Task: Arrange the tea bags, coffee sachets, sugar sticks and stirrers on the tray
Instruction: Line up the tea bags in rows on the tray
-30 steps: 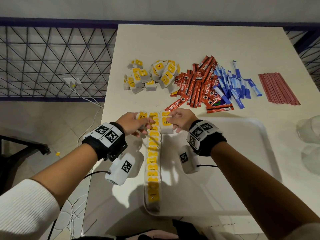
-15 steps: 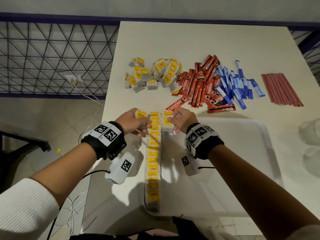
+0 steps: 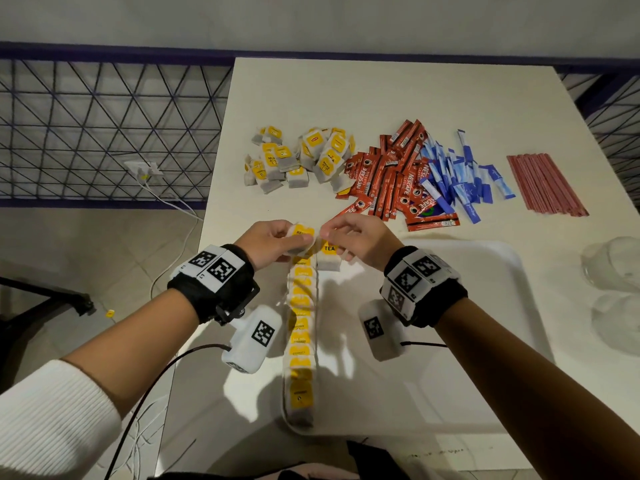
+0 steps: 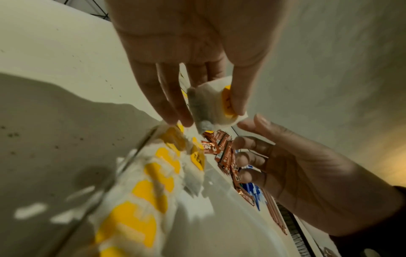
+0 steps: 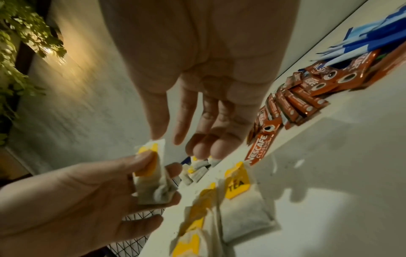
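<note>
Tea bag (image 3: 300, 239) sits pinched in my left hand (image 3: 268, 242), lifted above the far end of the tray's (image 3: 498, 265) tea row (image 3: 300, 327). My right hand (image 3: 356, 242) hovers slack, fingertip just touching its corner. Dropped carelessly, it could knock the row crooked.

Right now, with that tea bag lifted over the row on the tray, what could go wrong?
1. The left hand pinches the tea bag at its edge; the right hand reaches its corner, so a fumbled handover could drop it onto the row.
2. The row lies tight along the tray's left rim; a nudge may scatter it.
</note>
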`<action>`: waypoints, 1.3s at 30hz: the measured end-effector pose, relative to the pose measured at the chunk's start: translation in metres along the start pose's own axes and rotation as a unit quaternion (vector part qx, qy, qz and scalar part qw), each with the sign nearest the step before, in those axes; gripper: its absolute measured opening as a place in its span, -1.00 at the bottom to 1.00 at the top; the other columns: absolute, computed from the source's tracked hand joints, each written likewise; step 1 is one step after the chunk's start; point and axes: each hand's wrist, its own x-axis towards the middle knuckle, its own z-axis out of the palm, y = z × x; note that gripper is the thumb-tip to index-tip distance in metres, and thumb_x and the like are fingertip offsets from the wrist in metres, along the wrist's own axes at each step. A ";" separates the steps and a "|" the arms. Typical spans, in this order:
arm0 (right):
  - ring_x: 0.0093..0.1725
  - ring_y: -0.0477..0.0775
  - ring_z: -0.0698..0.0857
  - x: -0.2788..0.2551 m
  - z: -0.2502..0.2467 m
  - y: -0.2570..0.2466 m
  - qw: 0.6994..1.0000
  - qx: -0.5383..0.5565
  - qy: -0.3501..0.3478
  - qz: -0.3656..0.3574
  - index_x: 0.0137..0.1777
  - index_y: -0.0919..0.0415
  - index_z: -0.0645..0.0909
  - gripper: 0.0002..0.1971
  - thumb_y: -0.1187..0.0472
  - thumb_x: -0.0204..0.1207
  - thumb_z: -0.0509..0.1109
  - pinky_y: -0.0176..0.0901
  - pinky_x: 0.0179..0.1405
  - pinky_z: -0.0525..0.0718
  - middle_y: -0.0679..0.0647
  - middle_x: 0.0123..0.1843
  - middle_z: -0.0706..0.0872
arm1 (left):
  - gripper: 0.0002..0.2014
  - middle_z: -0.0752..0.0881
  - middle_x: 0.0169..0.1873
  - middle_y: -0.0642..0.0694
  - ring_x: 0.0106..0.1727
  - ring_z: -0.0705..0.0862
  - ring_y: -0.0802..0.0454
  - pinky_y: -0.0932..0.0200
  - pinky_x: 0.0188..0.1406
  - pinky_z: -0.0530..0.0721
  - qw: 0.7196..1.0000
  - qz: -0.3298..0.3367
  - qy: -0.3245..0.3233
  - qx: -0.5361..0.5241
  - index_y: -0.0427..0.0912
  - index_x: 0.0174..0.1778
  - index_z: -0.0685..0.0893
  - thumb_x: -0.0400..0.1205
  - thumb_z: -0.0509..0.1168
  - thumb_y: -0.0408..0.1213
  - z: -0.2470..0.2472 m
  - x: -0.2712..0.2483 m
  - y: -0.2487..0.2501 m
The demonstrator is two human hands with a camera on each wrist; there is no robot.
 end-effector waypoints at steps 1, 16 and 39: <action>-0.39 -0.10 0.56 -0.003 0.000 -0.002 1.000 -0.005 -0.004 -0.007 0.02 0.25 0.67 -0.83 0.16 0.52 0.40 -0.17 -0.30 0.57 -0.03 -0.36 0.57 | -0.90 0.70 -0.26 -0.09 -0.26 0.67 0.17 0.44 -0.28 0.61 1.000 0.009 0.001 0.015 -0.11 -0.27 0.63 0.56 0.38 -0.27 0.002 0.000 0.001; -0.56 -0.21 0.55 -0.017 -0.015 0.024 0.999 -0.018 0.048 0.004 -0.32 0.12 0.56 -0.81 0.32 0.50 0.40 -0.36 -0.44 0.51 0.02 -0.46 0.60 | -0.79 0.65 -0.27 -0.06 -0.14 0.59 0.02 0.18 0.02 0.50 0.982 0.064 -0.013 0.177 -0.09 -0.37 0.67 0.55 0.39 -0.12 0.036 -0.012 -0.007; -0.18 0.04 0.55 0.023 0.002 0.035 0.986 -0.149 -0.008 0.073 -0.17 0.10 0.60 -0.94 0.17 0.50 0.41 -0.11 -0.09 0.56 -0.07 -0.40 0.54 | -0.97 0.46 -0.32 0.11 0.20 0.48 -0.14 0.15 0.18 0.42 0.923 0.038 0.033 0.382 0.05 -0.18 0.66 0.57 0.32 -0.15 0.024 -0.007 0.002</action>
